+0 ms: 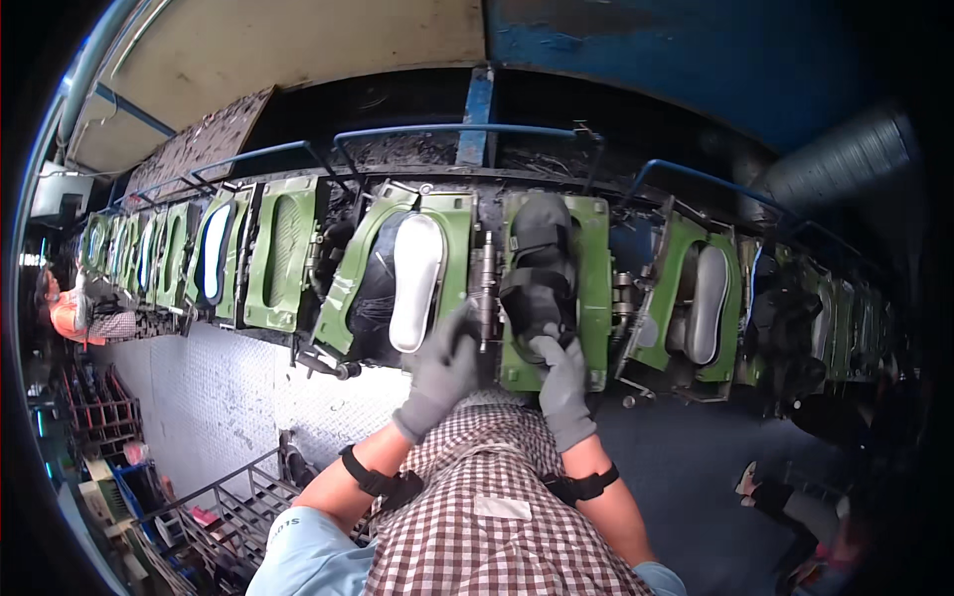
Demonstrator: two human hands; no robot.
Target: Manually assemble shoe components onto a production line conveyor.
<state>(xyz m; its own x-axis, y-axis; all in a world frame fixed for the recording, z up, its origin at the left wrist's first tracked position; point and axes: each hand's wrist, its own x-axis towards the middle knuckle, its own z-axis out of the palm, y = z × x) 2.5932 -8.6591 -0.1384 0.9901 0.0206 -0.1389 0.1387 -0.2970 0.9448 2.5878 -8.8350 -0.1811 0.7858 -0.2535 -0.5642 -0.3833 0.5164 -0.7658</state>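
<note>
My left hand (444,377), in a grey glove, is raised beside the heel end of a silver, sole-shaped metal form (415,283) on an opened green mould (453,243). Its fingers are somewhat blurred but look apart, with nothing visible in them. To its right, a black strapped sandal (542,253) lies along another green mould (594,298), toe end away from me. My right hand (564,392), also gloved in grey, has its fingers closed at the sandal's near end. The fingertips' exact grip is partly hidden.
More green moulds (283,253) run in a row to both sides, with a second silver form (707,303) on the right. Blue rails (457,129) pass behind. A metal rack (234,512) stands lower left. Another person (75,308) is at far left.
</note>
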